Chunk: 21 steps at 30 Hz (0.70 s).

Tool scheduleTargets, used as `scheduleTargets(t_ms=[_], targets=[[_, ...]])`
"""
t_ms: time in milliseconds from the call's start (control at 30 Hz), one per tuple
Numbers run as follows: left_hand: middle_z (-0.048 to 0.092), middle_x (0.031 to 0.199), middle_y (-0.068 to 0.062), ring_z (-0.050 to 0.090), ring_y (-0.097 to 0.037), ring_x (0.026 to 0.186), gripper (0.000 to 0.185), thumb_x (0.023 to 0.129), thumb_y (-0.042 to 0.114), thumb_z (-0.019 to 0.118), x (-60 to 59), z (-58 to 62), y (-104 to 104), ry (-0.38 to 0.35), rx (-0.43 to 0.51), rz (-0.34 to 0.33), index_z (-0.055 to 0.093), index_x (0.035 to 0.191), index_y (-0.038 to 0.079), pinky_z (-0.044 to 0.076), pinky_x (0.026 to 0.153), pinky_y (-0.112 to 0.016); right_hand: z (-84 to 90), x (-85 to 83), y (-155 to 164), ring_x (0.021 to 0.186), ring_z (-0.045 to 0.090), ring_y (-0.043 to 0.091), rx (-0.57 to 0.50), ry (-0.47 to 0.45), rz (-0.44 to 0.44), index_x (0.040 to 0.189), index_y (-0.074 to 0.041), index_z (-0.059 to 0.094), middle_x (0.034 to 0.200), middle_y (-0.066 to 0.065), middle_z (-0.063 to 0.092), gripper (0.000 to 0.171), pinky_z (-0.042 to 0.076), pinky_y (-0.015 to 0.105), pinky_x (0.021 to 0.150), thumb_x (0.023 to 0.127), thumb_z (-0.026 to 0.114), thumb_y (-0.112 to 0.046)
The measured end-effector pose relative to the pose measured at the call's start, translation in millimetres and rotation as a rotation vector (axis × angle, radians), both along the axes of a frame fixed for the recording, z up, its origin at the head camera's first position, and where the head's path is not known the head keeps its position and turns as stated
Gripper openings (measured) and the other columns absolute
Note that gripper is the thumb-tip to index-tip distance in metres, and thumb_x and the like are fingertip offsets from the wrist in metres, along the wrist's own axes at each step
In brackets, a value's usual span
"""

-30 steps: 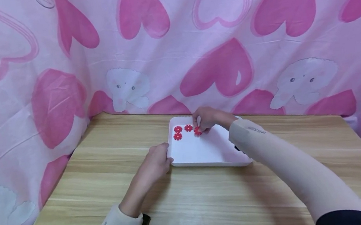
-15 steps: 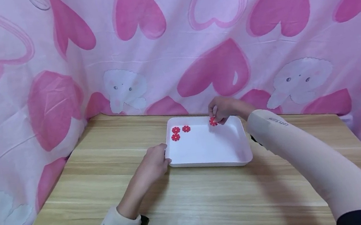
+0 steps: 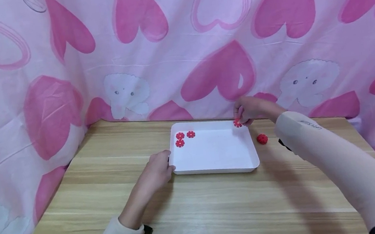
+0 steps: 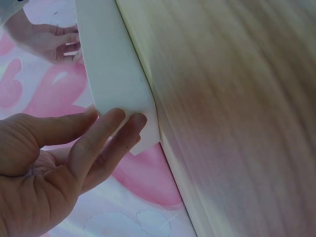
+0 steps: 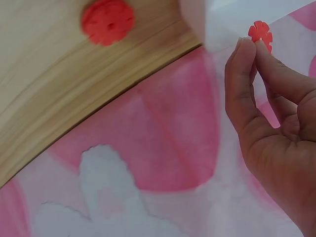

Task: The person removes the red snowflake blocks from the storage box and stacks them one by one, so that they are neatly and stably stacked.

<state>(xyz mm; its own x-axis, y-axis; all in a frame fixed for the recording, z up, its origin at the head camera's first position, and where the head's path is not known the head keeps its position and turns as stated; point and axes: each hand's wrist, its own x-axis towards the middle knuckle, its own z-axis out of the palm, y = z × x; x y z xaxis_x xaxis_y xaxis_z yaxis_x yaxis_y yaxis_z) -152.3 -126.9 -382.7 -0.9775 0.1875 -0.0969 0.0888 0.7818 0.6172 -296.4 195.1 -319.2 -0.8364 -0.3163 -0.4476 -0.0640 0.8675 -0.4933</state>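
White tray [image 3: 212, 171], its nine-o'clock edge held by the left hand [image 3: 157, 168]; at three, a red stack [image 3: 262, 139] sits on the tabletop [image 3: 202, 212]; inside at ten, three red discs [image 3: 180, 143], shown only by the head view; at two, the right hand [image 3: 250, 108] pinches another disc [image 3: 237, 123], so work looks unfinished

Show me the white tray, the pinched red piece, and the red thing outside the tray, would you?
White tray [image 3: 216, 150]: head view, on its bare floor.
Pinched red piece [image 5: 260, 32]: right wrist view, on its notched face.
Red thing outside the tray [image 3: 262, 139]: head view, on its middle.
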Motion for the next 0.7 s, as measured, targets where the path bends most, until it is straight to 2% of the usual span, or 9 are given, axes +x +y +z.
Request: scheduleTargets(t_ms=[300, 533, 700], targets=[[0.067, 0.095, -0.014, 0.057, -0.022, 0.079, 0.028, 0.090, -0.003, 0.070, -0.1, -2.2, 0.0, -0.004, 0.008, 0.000, 0.063, 0.116, -0.009, 0.050, 0.062, -0.027, -6.8, 2.8, 36.3, 0.078, 0.068, 0.026, 0.017, -0.001, -0.024, 0.100, 0.005, 0.063, 0.093, 0.018, 0.069, 0.013, 0.061, 0.043, 0.078, 0.088, 0.068, 0.006], [0.067, 0.094, -0.013, 0.058, -0.021, 0.079, 0.027, 0.090, -0.002, 0.070, 0.1, -2.3, 0.3, -0.003, 0.002, 0.004, 0.064, 0.115, -0.008, 0.051, 0.063, -0.027, -13.8, 5.5, 62.4, 0.069, 0.064, 0.019, -0.007, -0.019, 0.004, 0.097, 0.009, 0.062, 0.085, 0.015, 0.062, 0.012, 0.061, 0.039, 0.069, 0.086, 0.067, 0.010], [0.067, 0.095, -0.013, 0.057, -0.022, 0.079, 0.028, 0.090, -0.002, 0.070, -0.5, -2.0, 0.1, -0.008, -0.004, 0.005, 0.063, 0.116, -0.008, 0.050, 0.062, -0.027, -20.2, 6.6, 74.1, 0.068, 0.062, 0.016, 0.014, -0.069, 0.022, 0.097, 0.006, 0.064, 0.091, 0.014, 0.061, 0.012, 0.060, 0.038, 0.068, 0.086, 0.067, 0.008]])
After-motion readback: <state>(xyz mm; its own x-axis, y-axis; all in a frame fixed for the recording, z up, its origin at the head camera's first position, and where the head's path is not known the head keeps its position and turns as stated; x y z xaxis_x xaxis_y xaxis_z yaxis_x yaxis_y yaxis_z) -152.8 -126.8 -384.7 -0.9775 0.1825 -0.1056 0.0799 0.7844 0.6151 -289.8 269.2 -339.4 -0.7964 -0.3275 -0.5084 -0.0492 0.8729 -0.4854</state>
